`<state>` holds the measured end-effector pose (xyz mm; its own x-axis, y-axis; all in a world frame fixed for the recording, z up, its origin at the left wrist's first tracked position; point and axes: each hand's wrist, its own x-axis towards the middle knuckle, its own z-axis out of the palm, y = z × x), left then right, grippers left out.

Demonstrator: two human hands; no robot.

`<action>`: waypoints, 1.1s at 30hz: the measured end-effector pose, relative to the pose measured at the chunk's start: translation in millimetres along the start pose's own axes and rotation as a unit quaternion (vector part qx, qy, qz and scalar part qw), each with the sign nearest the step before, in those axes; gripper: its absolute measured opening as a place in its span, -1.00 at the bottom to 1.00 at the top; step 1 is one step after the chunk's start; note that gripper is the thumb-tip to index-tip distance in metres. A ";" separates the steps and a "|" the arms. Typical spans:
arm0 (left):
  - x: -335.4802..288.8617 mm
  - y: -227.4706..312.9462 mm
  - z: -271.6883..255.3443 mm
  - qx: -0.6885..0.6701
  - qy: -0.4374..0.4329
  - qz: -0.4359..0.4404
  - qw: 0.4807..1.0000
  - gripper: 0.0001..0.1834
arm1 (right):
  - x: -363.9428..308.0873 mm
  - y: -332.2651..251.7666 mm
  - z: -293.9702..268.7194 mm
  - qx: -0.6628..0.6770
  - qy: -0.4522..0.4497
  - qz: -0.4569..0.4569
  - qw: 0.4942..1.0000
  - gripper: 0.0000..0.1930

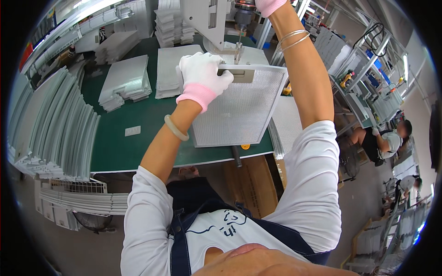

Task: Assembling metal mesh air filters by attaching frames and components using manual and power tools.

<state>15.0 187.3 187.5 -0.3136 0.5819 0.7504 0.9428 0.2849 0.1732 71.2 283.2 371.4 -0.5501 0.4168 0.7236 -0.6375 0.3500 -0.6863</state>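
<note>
My left hand [202, 72], in a white glove with a pink cuff, is closed on the top edge of a silver mesh filter panel [237, 112]. The panel stands upright on the green table, and a grey rectangular plate [244, 76] sits at its top edge beside my fingers. Directly above that edge hangs the chuck [242, 18] of a drill-like machine, with its bit pointing down at a small metal fixture [238, 53]. My right hand [269, 6] is raised at the top edge of the picture next to the machine; only its pink cuff and part of the glove show, and its fingers are hidden.
Stacked framed panels [60, 124] line the table's left side. Mesh sheets [126, 80] lie in piles on the green tabletop [119, 149]. A dark handle [236, 156] juts out below the panel, over a cardboard box [251, 184]. Two people sit working far right.
</note>
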 end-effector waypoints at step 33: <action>-9.4 6.2 7.1 -0.050 0.102 0.072 0.991 -0.83 | -10.4 -1.7 -3.2 0.028 -0.036 -0.003 0.999 -0.85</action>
<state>23.0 188.9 177.0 -0.1546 0.4428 0.8832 0.9859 0.1273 0.1087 79.7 281.0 364.8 -0.5814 0.3531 0.7330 -0.6690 0.3051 -0.6777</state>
